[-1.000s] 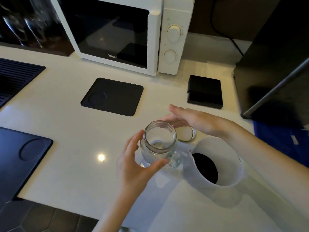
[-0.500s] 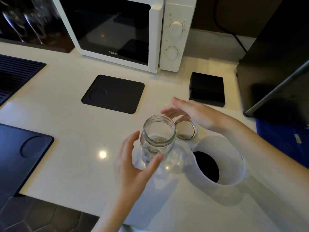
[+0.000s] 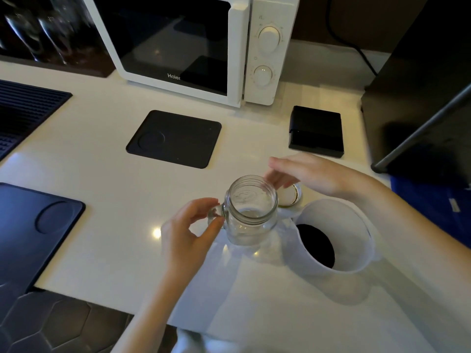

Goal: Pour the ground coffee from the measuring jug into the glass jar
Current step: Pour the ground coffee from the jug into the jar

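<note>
Rotated now — the glass jar (image 3: 251, 209) has turned so its handle sits at nine o'clock, where half a second ago no handle showed on that side, and the left hand (image 3: 190, 231) has gone from cupping the jar's near wall to pinching that handle between thumb and fingertips. Right hand (image 3: 314, 175) hovers open at one o'clock of the jar, fingers loose, holding nothing; whether they brush the rim I cannot tell. Just under it lies the gold-edged lid (image 3: 290, 196), off the jar and on the white counter (image 3: 107, 200).

Jar stands upright, mouth open, empty by the look of it. The white measuring jug (image 3: 334, 235) sits just beside it at four o'clock, with the ground coffee (image 3: 316, 244) a dark disc in the bottom — nothing poured yet.

So this is the set-up step, and the way to do it well, I'd say: keep the left hand firm on that handle so the jar can't skid, bring the right hand back to the jug, lift it, set its spout over the middle of the narrow mouth, and tip slowly — grounds tend to come in a rush.
</note>
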`<state>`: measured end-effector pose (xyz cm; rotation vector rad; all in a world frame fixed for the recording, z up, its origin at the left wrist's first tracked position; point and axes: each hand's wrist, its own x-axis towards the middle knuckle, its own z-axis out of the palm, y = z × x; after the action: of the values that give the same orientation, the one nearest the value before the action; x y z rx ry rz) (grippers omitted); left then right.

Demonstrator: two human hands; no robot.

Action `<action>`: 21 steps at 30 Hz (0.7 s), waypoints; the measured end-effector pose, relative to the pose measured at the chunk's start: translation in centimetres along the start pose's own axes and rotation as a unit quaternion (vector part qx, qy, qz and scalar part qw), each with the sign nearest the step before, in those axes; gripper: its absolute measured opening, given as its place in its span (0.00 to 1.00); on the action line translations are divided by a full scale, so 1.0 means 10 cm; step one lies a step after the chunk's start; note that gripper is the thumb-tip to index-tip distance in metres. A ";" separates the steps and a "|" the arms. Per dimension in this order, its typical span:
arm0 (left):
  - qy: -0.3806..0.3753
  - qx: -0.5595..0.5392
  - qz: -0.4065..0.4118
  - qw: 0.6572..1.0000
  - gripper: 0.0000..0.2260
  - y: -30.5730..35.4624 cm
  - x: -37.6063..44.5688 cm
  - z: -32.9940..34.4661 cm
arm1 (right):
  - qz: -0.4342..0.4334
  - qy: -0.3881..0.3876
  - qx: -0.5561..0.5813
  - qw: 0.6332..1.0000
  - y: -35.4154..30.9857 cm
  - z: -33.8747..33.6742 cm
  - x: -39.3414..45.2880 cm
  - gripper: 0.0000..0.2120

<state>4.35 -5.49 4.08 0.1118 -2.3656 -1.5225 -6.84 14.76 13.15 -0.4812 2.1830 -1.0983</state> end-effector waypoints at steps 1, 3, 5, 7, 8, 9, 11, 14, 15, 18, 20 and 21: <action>0.000 0.006 0.001 1.000 0.12 0.00 0.02 0.00 | -0.009 -0.003 -0.005 1.000 0.02 0.01 -0.03 0.18; -0.003 0.005 -0.003 1.000 0.13 -0.01 0.04 0.02 | -0.019 -0.001 -0.011 1.000 0.07 0.04 -0.08 0.14; 0.000 -0.005 -0.006 1.000 0.12 -0.02 0.04 0.03 | -0.023 0.008 -0.012 1.000 0.09 0.06 -0.12 0.13; 0.001 -0.009 -0.002 1.000 0.11 -0.04 0.02 0.05 | -0.022 0.020 -0.014 0.999 0.09 0.07 -0.15 0.13; 0.003 -0.011 -0.002 1.000 0.10 -0.04 0.01 0.05 | -0.020 0.035 -0.021 0.999 0.09 0.06 -0.17 0.14; 0.004 -0.016 -0.007 1.000 0.10 -0.02 0.00 0.06 | -0.018 0.056 -0.029 0.998 0.09 0.05 -0.20 0.13; 0.003 -0.039 -0.025 0.999 0.10 0.00 -0.02 0.09 | -0.027 0.111 -0.032 0.993 0.12 0.00 -0.30 0.11; 0.004 -0.064 -0.055 0.996 0.11 -0.02 -0.06 0.22 | -0.046 0.234 0.031 0.971 0.27 -0.01 -0.55 0.08; 0.008 -0.068 -0.068 0.995 0.11 -0.05 -0.08 0.26 | -0.046 0.284 0.062 0.956 0.34 0.01 -0.65 0.08; 0.015 -0.078 -0.096 0.992 0.09 -0.09 -0.14 0.35 | -0.028 0.398 0.120 0.909 0.56 0.15 -0.88 0.08; 0.019 -0.077 -0.102 0.992 0.08 -0.12 -0.15 0.37 | 0.003 0.437 0.152 0.886 0.68 0.28 -0.97 0.10; 0.020 -0.075 -0.106 0.991 0.09 -0.12 -0.14 0.37 | 0.023 0.451 0.168 0.876 0.72 0.35 -0.99 0.11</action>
<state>4.41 -2.49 1.28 0.3654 -2.2581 -1.7718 2.51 22.65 9.51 0.3268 2.6217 -1.8911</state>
